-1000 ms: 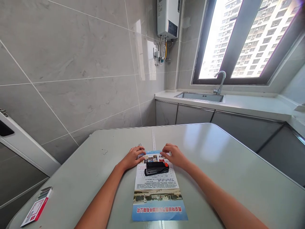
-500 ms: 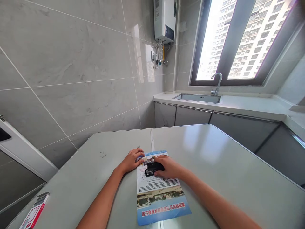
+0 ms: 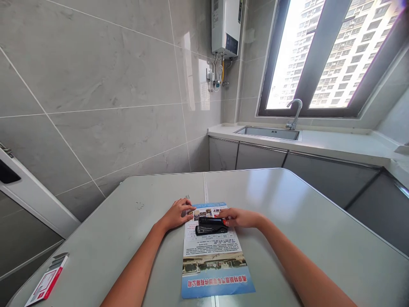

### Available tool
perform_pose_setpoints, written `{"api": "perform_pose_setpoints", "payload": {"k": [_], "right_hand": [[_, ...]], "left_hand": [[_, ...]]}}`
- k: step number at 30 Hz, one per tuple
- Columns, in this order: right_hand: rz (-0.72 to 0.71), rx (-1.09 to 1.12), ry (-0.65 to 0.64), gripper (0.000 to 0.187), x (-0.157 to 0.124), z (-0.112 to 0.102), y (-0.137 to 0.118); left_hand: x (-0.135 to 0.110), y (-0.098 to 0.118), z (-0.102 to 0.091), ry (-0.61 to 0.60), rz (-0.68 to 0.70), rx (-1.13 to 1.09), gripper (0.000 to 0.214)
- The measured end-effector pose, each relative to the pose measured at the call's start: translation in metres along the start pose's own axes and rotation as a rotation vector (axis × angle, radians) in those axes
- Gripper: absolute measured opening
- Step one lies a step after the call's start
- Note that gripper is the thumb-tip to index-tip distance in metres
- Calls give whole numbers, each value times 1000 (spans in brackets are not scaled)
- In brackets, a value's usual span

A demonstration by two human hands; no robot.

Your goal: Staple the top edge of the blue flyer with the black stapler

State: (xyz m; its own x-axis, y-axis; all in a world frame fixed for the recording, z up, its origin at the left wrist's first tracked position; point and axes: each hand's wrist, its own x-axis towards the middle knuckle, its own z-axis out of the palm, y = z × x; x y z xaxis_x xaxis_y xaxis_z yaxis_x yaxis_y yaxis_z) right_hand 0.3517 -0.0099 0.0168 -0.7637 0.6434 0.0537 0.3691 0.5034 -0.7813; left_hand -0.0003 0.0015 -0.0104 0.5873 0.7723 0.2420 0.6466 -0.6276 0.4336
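Observation:
A black stapler (image 3: pixel 209 227) with a red bit at its rear end lies across the upper part of a printed sheet (image 3: pixel 214 248), which has a blue band and red lettering along its near edge. My left hand (image 3: pixel 178 215) lies flat at the sheet's upper left edge, fingers stretched onto the paper. At the stapler's rear end is my right hand (image 3: pixel 242 218), its fingers apart and not wrapped round the body. Whether its fingertips touch the stapler I cannot tell.
The sheet lies on a pale table (image 3: pixel 281 238). A small red-and-white box (image 3: pixel 48 281) is at the table's left edge. A tiny metallic strip (image 3: pixel 187 197) lies behind my left hand. Beyond stand a counter with a sink (image 3: pixel 271 133) and a tiled wall (image 3: pixel 121 76).
My right hand has loosened from round the stapler and drawn back to the right, showing more of its body. My left hand has stayed on the sheet. The view has shifted slightly.

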Motion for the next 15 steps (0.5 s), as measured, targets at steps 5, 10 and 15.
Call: {"api": "perform_pose_setpoints", "payload": {"k": [5, 10, 15], "right_hand": [[105, 173, -137, 22, 7, 0, 2], [162, 292, -138, 29, 10, 3, 5], [214, 239, -107, 23, 11, 5, 3]], "left_hand": [[0, 0, -1, -1, -12, -7, 32], [-1, 1, -2, 1, -23, -18, 31], [0, 1, -1, 4, -32, -30, 31]]}}
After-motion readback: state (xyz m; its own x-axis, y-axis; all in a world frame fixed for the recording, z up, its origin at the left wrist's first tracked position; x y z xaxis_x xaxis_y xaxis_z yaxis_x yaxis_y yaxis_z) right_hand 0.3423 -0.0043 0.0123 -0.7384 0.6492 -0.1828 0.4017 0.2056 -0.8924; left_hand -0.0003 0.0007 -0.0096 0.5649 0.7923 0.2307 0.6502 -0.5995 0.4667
